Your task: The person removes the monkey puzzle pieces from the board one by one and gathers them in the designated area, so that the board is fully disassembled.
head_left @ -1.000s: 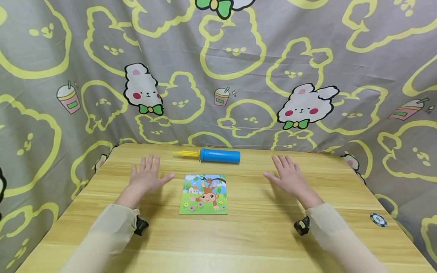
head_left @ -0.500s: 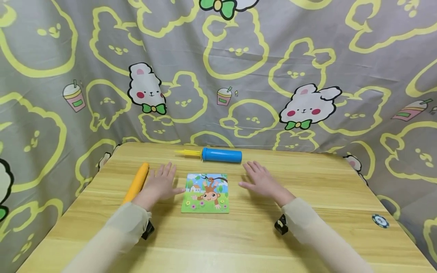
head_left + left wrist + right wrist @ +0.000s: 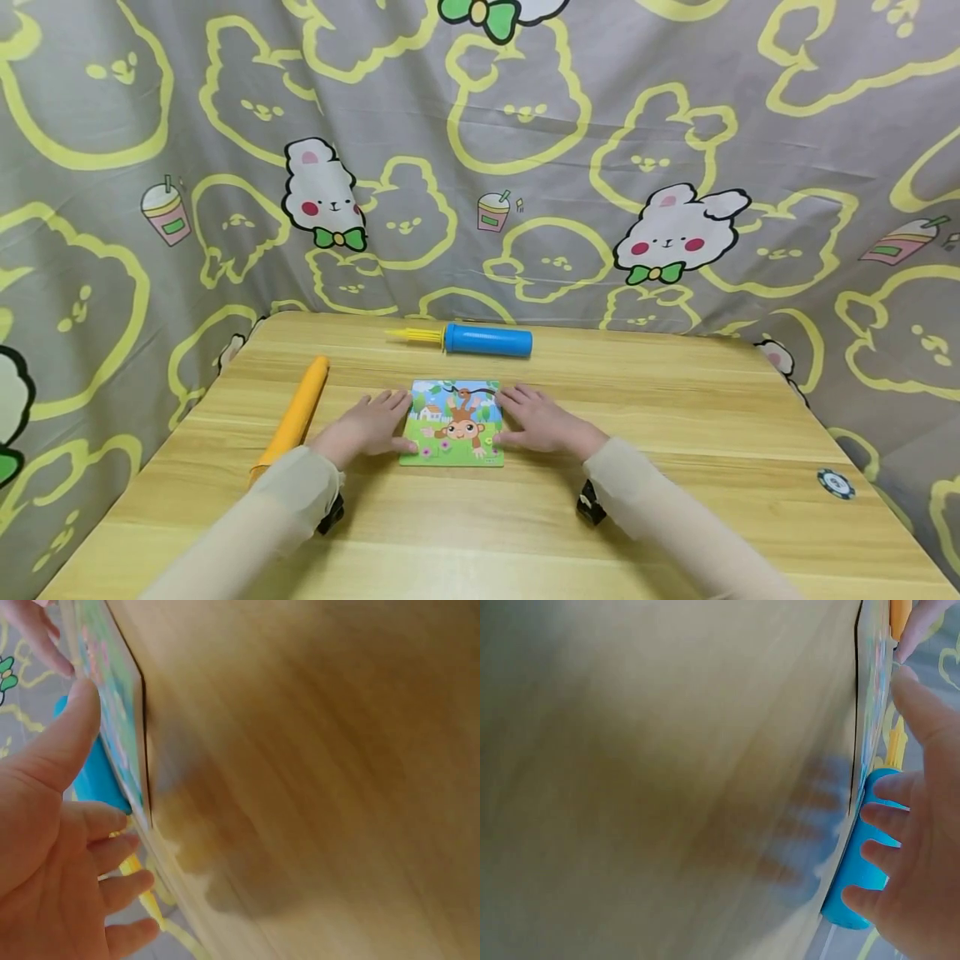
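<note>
A square picture board with a hanging monkey (image 3: pixel 453 425) lies flat on the wooden table, like a children's jigsaw puzzle. At its left edge is my left hand (image 3: pixel 367 429), fingers extended and thumb over the lower left corner. My right hand (image 3: pixel 543 422) mirrors it at the right edge, fingertips by the upper right corner. In the left wrist view the left hand (image 3: pixel 45 847) shows its palm, fingers loosely bent and holding nothing. The right wrist view has the right hand (image 3: pixel 922 817) with spread fingers beside the board (image 3: pixel 870 697). Whether the fingertips touch the board I cannot tell.
A blue hand pump (image 3: pixel 487 340) with a yellow nozzle lies behind the board. Left of the left hand is a long orange tapered stick (image 3: pixel 296 408), partly behind the forearm. A poker chip (image 3: pixel 836 483) lies far right. A patterned curtain (image 3: pixel 540 167) hangs behind the table.
Both hands have moved inward from wide apart to the two sides of the board. The orange stick, out of sight at first, now shows left of the left arm. The board stays in place.
</note>
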A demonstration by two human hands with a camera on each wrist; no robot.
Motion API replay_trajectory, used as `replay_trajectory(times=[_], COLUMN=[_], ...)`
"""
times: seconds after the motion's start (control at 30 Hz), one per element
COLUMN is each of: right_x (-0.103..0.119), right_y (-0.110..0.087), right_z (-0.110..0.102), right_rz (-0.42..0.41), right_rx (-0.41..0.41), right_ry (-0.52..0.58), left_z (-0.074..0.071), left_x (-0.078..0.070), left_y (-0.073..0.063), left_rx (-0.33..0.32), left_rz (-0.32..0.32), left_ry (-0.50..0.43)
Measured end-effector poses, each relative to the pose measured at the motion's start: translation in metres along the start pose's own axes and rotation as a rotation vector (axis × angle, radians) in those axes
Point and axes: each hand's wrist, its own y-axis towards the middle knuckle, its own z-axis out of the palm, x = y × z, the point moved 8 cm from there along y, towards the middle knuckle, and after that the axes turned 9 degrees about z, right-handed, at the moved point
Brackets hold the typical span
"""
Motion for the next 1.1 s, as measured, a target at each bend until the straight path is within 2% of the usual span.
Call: replay_trajectory(times=[0.2, 0.47, 0.63, 0.87, 1.1], right_x=[0.004, 0.003, 0.0, -0.012, -0.028], right_y=[-0.001, -0.002, -0.007, -0.025, -0.047], right_z=[0.005, 0.005, 0.005, 0.002, 0.001], right_rz=[0.011, 0.014, 0.019, 0.05, 0.071], right_rx=[0.054, 0.049, 0.055, 0.051, 0.049], right_ry=[0.017, 0.026, 0.04, 0.054, 0.095], left_z=[0.007, 0.008, 0.009, 0.013, 0.016], left_x=[-0.004, -0.006, -0.013, -0.031, -0.058], left_y=[0.001, 0.003, 0.004, 0.009, 0.013], left_rx=[0.03, 0.037, 0.028, 0.0, -0.014], left_rz=[0.031, 0.009, 0.01, 0.041, 0.066], left_ry=[-0.004, 0.012, 0.014, 0.032, 0.03])
